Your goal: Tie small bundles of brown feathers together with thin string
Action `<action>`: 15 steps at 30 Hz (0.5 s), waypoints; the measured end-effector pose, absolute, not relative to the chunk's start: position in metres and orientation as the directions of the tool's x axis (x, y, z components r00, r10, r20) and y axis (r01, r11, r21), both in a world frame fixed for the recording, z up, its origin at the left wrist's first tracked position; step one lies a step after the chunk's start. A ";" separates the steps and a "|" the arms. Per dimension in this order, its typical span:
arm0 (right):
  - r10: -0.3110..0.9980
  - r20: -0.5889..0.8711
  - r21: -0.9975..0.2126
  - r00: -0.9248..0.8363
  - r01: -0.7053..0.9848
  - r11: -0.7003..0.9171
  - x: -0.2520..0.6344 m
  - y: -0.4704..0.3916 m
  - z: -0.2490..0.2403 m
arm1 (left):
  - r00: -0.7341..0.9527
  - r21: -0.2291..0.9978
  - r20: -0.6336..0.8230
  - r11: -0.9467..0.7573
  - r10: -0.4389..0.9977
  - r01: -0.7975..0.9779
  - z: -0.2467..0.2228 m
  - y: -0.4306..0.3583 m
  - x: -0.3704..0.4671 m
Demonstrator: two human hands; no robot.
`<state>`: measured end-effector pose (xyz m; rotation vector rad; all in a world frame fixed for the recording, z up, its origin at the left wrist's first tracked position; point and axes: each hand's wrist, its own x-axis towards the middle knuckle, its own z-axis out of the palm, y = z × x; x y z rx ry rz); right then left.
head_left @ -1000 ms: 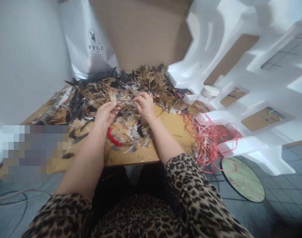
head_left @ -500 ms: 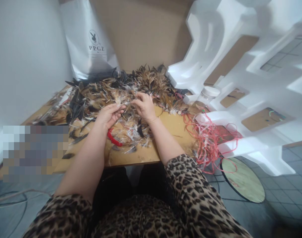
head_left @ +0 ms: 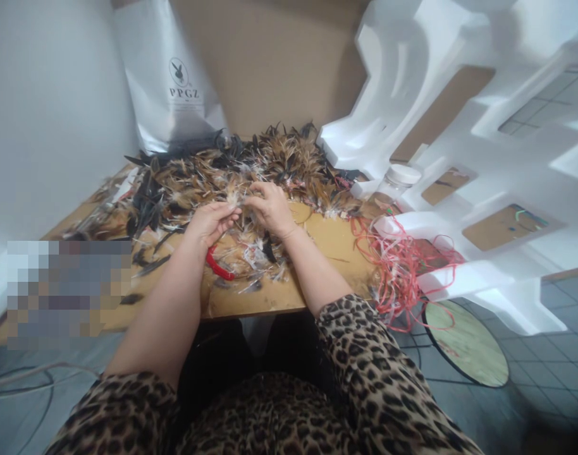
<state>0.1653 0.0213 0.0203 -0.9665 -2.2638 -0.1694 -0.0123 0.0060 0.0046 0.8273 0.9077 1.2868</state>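
Note:
My left hand (head_left: pixel 215 222) is closed in a pinch on a small pale-based feather (head_left: pixel 233 194), whose tip points away from me. Close by on the right, my right hand (head_left: pixel 272 210) has its thumb and fingers curled together at the feather's base; what they hold is too small to make out. Beyond both hands spreads a heap of brown and black feathers (head_left: pixel 289 157). Just under my left wrist lies a curved red-handled tool (head_left: pixel 219 265), its working end hidden among loose feathers.
Tangled pink-red strings (head_left: pixel 403 278) hang over the right edge of the wooden table (head_left: pixel 336 243). Behind them are a lidded clear jar (head_left: pixel 399 180) and large white foam pieces (head_left: pixel 521 158). A silver bag (head_left: pixel 175 120) stands at the back left. A round stool (head_left: pixel 467 344) is lower right.
My right hand has shifted slightly left and down, its fingertips now against those of my left hand. The left hand has closed a little more; the rest looks the same.

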 end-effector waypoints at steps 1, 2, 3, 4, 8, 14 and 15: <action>0.597 0.624 -0.146 -0.504 0.676 0.723 0.165 0.021 0.019 | 0.036 0.901 -0.087 0.094 0.996 -0.422 0.005 0.006 -0.012; 0.601 0.630 -0.164 -0.492 0.672 0.722 0.166 0.022 0.017 | 0.016 0.901 -0.080 0.079 0.997 -0.426 0.005 0.006 -0.011; 0.610 0.638 -0.188 -0.470 0.673 0.715 0.166 0.023 0.016 | -0.005 0.900 -0.074 0.065 0.997 -0.431 0.005 0.007 -0.011; 0.624 0.648 -0.217 -0.437 0.680 0.701 0.166 0.024 0.014 | -0.021 0.897 -0.068 0.052 0.997 -0.439 0.005 0.007 -0.011; 0.673 0.689 -0.368 -0.269 0.670 0.644 0.167 0.030 0.007 | -0.038 0.883 -0.043 0.020 0.998 -0.470 0.005 0.008 -0.012; 0.781 0.608 -0.692 -0.145 0.384 0.611 0.159 0.035 0.006 | 0.005 0.825 -0.036 0.032 0.999 -0.564 0.012 0.006 -0.014; 0.808 0.571 -0.750 -0.145 0.309 0.585 0.158 0.035 0.007 | 0.014 0.813 -0.027 0.030 1.000 -0.581 0.013 0.005 -0.014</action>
